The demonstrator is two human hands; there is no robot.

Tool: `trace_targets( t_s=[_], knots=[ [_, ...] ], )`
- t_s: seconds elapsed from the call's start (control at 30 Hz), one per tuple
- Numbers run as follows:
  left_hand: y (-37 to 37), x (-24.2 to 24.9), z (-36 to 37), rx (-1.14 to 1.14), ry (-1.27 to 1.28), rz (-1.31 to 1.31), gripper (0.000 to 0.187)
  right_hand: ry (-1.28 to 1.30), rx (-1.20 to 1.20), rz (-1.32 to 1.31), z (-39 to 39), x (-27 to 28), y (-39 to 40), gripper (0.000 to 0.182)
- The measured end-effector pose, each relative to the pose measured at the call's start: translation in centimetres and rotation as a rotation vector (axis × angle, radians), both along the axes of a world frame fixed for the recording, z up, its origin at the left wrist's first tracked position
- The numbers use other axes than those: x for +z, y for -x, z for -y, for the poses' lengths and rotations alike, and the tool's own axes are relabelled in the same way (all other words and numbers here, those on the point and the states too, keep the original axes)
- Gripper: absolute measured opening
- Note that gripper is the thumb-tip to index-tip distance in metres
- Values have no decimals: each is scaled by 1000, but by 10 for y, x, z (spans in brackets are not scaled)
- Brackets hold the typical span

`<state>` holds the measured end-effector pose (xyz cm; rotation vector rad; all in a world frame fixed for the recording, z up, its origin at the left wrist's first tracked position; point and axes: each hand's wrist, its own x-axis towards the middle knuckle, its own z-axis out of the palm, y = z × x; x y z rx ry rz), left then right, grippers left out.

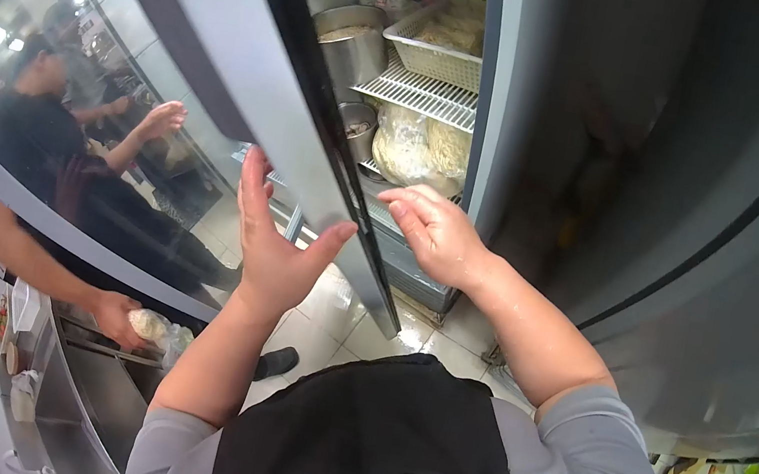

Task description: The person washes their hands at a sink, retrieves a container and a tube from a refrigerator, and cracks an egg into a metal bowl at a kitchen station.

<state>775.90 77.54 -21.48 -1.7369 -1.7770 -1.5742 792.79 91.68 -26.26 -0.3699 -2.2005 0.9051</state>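
Note:
My left hand (273, 239) is flat and open against the outer face of the steel refrigerator door (220, 47), near its edge. My right hand (436, 232) is open with fingers apart, reaching past the door edge into the gap at the fridge opening, holding nothing. Inside the fridge, wire shelves (420, 92) carry metal pots (352, 44), a white basket (439, 44) and clear bags of pale noodles or dough (421, 148).
The door's shiny face reflects a person in a dark shirt (34, 125). At lower left, another person's arm and hand (116, 318) hold a plastic-wrapped item over a steel counter (84, 388). A second steel door (703, 243) stands at right. Tiled floor (345, 317) lies below.

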Motion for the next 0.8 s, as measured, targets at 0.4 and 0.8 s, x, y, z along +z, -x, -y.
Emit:
trace_targets(
  t_s=[0.4,0.8],
  knots=[
    [42,-14,44,115,-43,52,62,145,-175,-207,-110,21,79,23],
    [142,-56,118,19,47,-161,92,147,-686,-152,-259,67,203,26]
  ],
)
